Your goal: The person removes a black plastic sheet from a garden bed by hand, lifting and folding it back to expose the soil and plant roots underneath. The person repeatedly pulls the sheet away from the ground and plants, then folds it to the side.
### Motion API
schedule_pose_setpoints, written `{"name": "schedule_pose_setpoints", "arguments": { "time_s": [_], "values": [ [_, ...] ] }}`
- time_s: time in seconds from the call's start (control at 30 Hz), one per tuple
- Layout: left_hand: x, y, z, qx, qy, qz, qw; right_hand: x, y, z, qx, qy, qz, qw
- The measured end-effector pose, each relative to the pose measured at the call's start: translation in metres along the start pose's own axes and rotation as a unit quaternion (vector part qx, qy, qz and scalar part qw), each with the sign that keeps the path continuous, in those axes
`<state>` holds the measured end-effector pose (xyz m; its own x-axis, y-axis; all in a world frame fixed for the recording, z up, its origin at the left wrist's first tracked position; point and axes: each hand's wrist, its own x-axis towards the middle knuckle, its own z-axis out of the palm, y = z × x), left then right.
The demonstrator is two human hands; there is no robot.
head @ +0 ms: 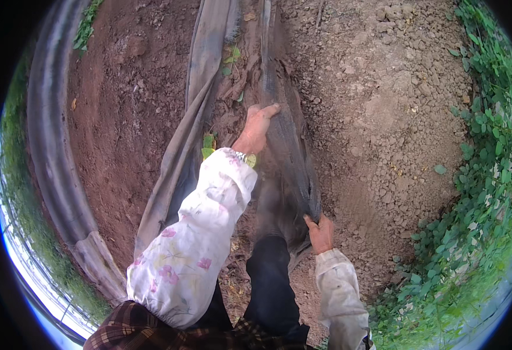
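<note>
A long strip of dark, dusty mesh fabric (pixel 289 144) runs away from me over the soil, gathered into folds. My left hand (pixel 256 127) grips its edge at the middle of the view, wearing a wristwatch (pixel 246 158) below a floral sleeve. Lower and to the right, my right hand (pixel 321 233) pinches the same fabric between thumb and fingers. Between the hands the fabric hangs in a slack fold, partly in front of my dark trouser leg (pixel 271 275). A second length of greyish folded sheet (pixel 175 153) lies left of my left arm.
Bare reddish soil (pixel 111 109) spreads to the left, bounded by a long dark plastic sheet or tube (pixel 56 131). Crumbly, cloddy soil (pixel 383 131) lies to the right. Green leafy plants (pixel 488 175) line the right edge. A few leaves (pixel 208 146) lie near my left forearm.
</note>
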<state>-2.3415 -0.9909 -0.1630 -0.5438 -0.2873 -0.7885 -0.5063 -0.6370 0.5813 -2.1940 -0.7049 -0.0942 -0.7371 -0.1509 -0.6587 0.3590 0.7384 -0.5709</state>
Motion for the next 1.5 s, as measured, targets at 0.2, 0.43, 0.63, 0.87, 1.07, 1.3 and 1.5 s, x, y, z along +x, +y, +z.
{"name": "schedule_pose_setpoints", "arguments": {
  "time_s": [0.2,0.43,0.63,0.87,1.07,1.3,1.5],
  "values": [
    [-0.056,0.032,-0.012,0.065,-0.05,0.056,0.995,0.02,0.002,0.007,-0.107,-0.022,0.068,0.992],
    [-0.009,0.04,-0.029,0.105,0.005,-0.019,0.994,0.023,-0.011,0.015,-0.13,-0.002,0.092,0.987],
    [-0.082,0.093,-0.017,0.115,-0.021,0.023,0.993,-0.001,-0.051,0.031,-0.09,0.018,0.109,0.99],
    [-0.113,0.168,-0.016,0.167,-0.051,-0.027,0.984,0.006,-0.068,0.044,-0.075,0.077,0.105,0.989],
    [-0.106,0.162,0.029,0.284,-0.096,0.095,0.949,0.007,-0.061,0.049,-0.087,0.038,0.138,0.986],
    [-0.104,0.188,0.022,0.167,-0.004,-0.114,0.979,-0.004,-0.067,0.047,-0.124,0.122,0.138,0.975],
    [-0.113,0.182,0.044,0.132,-0.195,-0.042,0.971,-0.007,-0.076,0.051,-0.028,0.182,0.144,0.972]
  ]
}}
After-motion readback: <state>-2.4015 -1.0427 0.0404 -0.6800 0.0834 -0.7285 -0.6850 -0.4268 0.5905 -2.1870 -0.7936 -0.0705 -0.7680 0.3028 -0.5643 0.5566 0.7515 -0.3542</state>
